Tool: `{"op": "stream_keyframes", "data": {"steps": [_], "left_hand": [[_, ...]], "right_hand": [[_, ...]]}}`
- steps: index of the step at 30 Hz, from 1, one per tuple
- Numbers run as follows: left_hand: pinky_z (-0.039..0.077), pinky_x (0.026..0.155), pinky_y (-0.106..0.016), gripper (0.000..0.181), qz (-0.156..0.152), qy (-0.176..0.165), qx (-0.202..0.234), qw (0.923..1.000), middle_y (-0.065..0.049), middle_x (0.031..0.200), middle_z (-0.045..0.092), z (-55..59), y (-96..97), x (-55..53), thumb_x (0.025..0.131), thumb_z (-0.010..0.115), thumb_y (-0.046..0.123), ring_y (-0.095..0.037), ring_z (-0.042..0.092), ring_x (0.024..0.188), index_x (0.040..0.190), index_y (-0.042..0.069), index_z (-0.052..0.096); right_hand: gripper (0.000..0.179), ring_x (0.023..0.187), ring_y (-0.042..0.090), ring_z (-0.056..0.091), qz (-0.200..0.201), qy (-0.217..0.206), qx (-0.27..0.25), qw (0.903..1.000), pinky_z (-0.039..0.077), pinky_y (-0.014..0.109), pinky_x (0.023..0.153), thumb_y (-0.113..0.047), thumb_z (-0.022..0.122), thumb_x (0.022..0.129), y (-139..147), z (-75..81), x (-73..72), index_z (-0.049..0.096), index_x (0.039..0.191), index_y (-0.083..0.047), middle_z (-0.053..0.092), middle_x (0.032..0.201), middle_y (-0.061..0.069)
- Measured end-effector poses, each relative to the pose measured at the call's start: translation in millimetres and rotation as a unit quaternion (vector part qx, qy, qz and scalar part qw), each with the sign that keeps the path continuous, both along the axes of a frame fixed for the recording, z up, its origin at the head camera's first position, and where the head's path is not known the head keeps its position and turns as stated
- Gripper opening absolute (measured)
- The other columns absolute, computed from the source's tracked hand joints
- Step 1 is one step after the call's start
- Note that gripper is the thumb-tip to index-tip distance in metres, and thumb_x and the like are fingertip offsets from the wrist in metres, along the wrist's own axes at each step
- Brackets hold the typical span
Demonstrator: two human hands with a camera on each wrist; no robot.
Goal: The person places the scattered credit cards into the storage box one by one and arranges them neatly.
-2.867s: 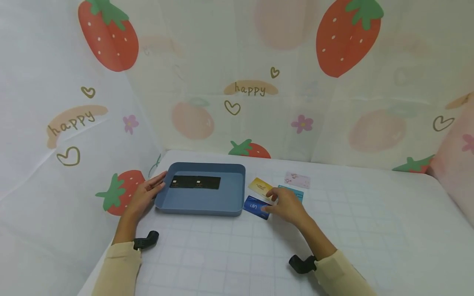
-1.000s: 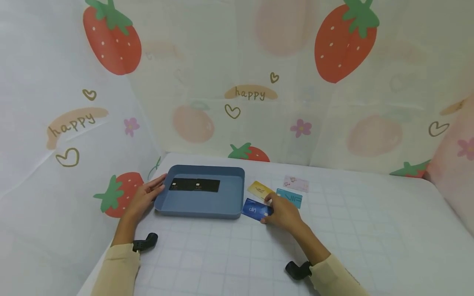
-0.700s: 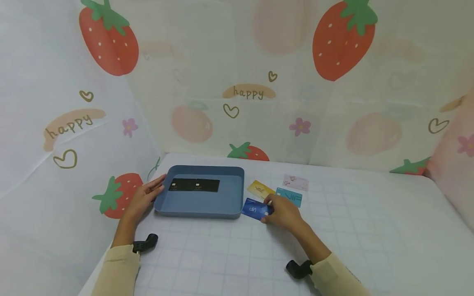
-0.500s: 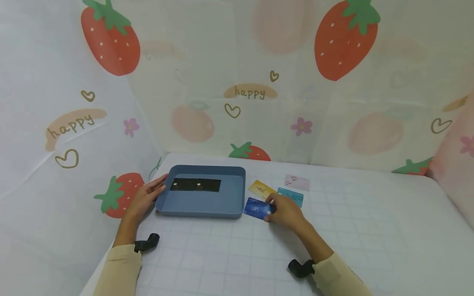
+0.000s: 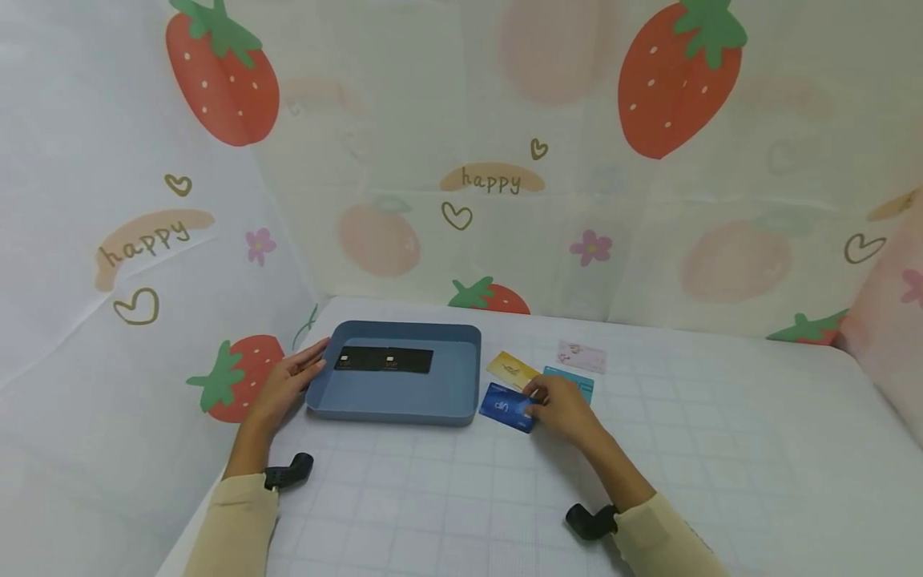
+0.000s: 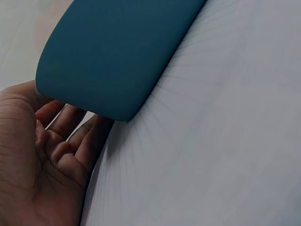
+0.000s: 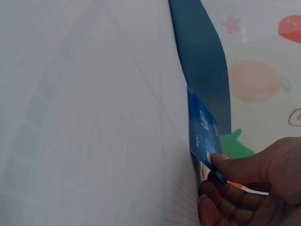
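Observation:
My right hand (image 5: 566, 413) pinches a dark blue VIP card (image 5: 505, 407) by its right end, just right of the tray. In the right wrist view the thumb (image 7: 240, 167) lies on top of the card and fingers are beneath it; the card looks tilted off the cloth. A blue-grey rectangular tray (image 5: 404, 401) holds two black cards (image 5: 411, 361) side by side near its back left. Against the tray's left wall rests my left hand (image 5: 281, 393), its fingers stretched along the outside. In the left wrist view the tray's corner hides the fingertips.
Behind the blue card lies a yellow card (image 5: 510, 367). A teal card (image 5: 580, 383), partly covered by my right hand, and a pale pink flowered card (image 5: 582, 357) lie farther right. Strawberry-print sheets (image 5: 490, 240) stand around the white checked tablecloth (image 5: 404, 497).
My right hand, first reaching over the yellow and blue cards, now has a thumb-and-finger pinch on the blue card, whose right end is turned slightly. The left hand and tray stay put.

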State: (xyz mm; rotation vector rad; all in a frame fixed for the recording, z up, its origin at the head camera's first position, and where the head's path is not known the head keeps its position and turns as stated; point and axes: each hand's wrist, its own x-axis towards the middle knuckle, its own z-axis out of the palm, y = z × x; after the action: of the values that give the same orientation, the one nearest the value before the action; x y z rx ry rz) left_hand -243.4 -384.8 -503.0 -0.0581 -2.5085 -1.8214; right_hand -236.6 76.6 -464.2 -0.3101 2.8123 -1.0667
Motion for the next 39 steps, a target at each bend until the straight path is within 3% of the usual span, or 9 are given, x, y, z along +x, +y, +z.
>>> {"op": "stream_keyframes", "data": {"steps": [7, 16, 22, 32, 39], "left_hand": [[0.031, 0.106, -0.037, 0.052, 0.001, 0.002, -0.008, 1.0, 0.001, 0.147, 0.039, -0.2, 2.0, -0.4, 0.096, 0.055, 0.032, -0.017, 0.033, 0.136, 0.145, 0.023, 0.039], [0.035, 0.102, -0.021, 0.051, -0.001, 0.007, 0.006, 1.0, 0.002, 0.146, 0.04, -0.7, -0.4, 1.1, 0.096, 0.055, 0.029, -0.013, 0.034, 0.136, 0.144, 0.02, 0.04], [0.035, 0.104, -0.026, 0.052, -0.007, 0.016, -0.001, 0.9998, -0.003, 0.147, 0.038, -1.6, -1.7, 2.9, 0.096, 0.054, 0.029, -0.018, 0.033, 0.136, 0.145, 0.018, 0.038], [0.037, 0.099, -0.015, 0.051, -0.005, 0.02, -0.006, 0.9998, -0.002, 0.146, 0.04, 0.1, -2.3, 2.3, 0.096, 0.055, 0.026, -0.016, 0.033, 0.136, 0.144, 0.018, 0.04], [0.037, 0.099, -0.015, 0.052, -0.008, 0.024, -0.008, 0.9997, -0.002, 0.146, 0.04, -0.4, -2.0, 0.8, 0.096, 0.056, 0.028, -0.016, 0.033, 0.136, 0.144, 0.018, 0.04]], "right_hand": [[0.017, 0.081, 0.018, 0.056, -0.002, -0.008, -0.013, 0.9999, 0.05, 0.028, 0.068, -0.007, 0.071, 0.083, 4.4, -2.2, -3.9, 0.069, 0.099, -0.011, 0.064, 0.091, 0.003], [0.017, 0.065, 0.016, 0.057, -0.003, -0.018, -0.046, 0.9988, 0.05, 0.025, 0.057, -0.002, 0.066, 0.085, 5.7, -0.1, -8.1, 0.068, 0.1, -0.009, 0.063, 0.089, 0.006], [0.018, 0.063, 0.016, 0.057, -0.002, -0.02, -0.062, 0.9979, 0.049, 0.025, 0.056, 0.0, 0.065, 0.085, 4.4, 2.7, -9.3, 0.069, 0.1, -0.008, 0.062, 0.089, 0.006], [0.019, 0.063, 0.016, 0.058, 0.016, 0.002, -0.072, 0.9973, 0.049, 0.025, 0.055, 0.002, 0.064, 0.085, 10.3, 14.8, -11.9, 0.07, 0.101, -0.006, 0.065, 0.086, 0.006], [0.019, 0.063, 0.02, 0.059, 0.027, -0.003, -0.096, 0.995, 0.054, 0.029, 0.058, 0.004, 0.063, 0.086, 14.1, 27.3, -14.9, 0.069, 0.102, -0.003, 0.064, 0.086, 0.01]]}}
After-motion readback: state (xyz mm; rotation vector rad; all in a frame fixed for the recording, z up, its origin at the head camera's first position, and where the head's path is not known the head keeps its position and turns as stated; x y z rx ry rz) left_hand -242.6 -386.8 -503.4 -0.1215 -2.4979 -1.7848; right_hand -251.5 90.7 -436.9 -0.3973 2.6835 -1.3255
